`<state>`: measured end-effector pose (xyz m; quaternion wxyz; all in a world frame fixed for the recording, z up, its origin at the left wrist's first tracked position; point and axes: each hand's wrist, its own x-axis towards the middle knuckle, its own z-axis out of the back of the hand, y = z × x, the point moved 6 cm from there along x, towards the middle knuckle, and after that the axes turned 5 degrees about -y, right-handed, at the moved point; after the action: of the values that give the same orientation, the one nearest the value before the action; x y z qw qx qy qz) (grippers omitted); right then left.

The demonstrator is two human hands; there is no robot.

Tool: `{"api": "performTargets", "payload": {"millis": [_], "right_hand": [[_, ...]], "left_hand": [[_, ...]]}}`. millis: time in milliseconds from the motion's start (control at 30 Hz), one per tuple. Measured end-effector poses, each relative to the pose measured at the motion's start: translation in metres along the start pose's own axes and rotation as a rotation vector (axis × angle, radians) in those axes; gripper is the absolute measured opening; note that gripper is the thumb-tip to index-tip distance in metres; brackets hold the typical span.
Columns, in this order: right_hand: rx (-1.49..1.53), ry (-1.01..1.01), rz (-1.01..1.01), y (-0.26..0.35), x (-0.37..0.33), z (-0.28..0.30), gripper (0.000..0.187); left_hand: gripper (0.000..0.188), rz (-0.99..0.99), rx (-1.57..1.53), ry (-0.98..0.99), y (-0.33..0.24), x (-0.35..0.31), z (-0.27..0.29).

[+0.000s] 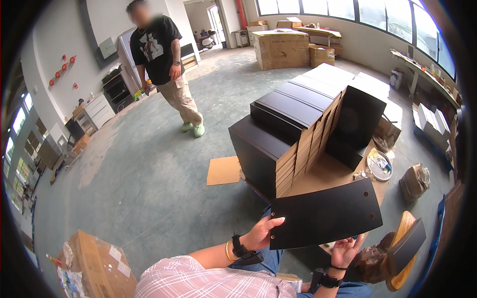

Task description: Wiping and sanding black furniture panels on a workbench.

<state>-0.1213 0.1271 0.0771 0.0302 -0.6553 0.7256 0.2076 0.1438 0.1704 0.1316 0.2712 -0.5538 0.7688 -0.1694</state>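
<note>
A flat black panel point(325, 213) with a small hole or fitting near each corner is held up in front of me, tilted. My left hand point(261, 232) grips its left edge, thumb on the face and fingers behind. Under the lower right edge, my right hand point(345, 252) has its fingers bent against the panel; the fingertips are partly hidden by it. Just beyond stands a large stack of black panels point(263, 144), their brown edges facing me. One more black piece point(355, 124) stands upright at the stack's right side.
Right of the stack are a round clear-and-white container point(379, 165) and a brown wrapped bundle point(415, 181). A wooden stool-like piece point(401, 248) with a dark board is at lower right. A cardboard box point(97, 263) sits at lower left. Another person point(159, 54) stands at far left.
</note>
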Motion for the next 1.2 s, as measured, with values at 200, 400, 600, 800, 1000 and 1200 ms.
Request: {"api": "performTargets", "payload": {"millis": [200,400,600,800,1000,1200], "right_hand": [[0.033,0.017,-0.053,0.001,0.001,0.008,0.028],[0.021,-0.075,-0.012,0.012,-0.014,0.012,0.029],[0.213,0.127,-0.199,-0.001,0.011,0.015,0.023],[0.073,-0.008,-0.016,0.01,0.01,0.027,0.024],[-0.085,0.092,0.0,0.012,0.005,0.037,0.034],[-0.062,0.014,-0.002,0.015,0.01,0.051,0.028]], "left_hand": [[0.033,-0.015,0.003,-0.007,0.003,-0.006,-0.002],[0.033,0.017,0.0,-0.028,0.012,-0.005,-0.004],[0.034,-0.072,0.102,-0.057,-0.007,-0.009,-0.003],[0.029,-0.047,0.091,-0.009,-0.002,0.005,-0.005],[0.029,-0.026,0.119,0.001,0.014,0.004,-0.015],[0.03,-0.017,0.113,0.022,0.018,0.011,-0.007]]}}
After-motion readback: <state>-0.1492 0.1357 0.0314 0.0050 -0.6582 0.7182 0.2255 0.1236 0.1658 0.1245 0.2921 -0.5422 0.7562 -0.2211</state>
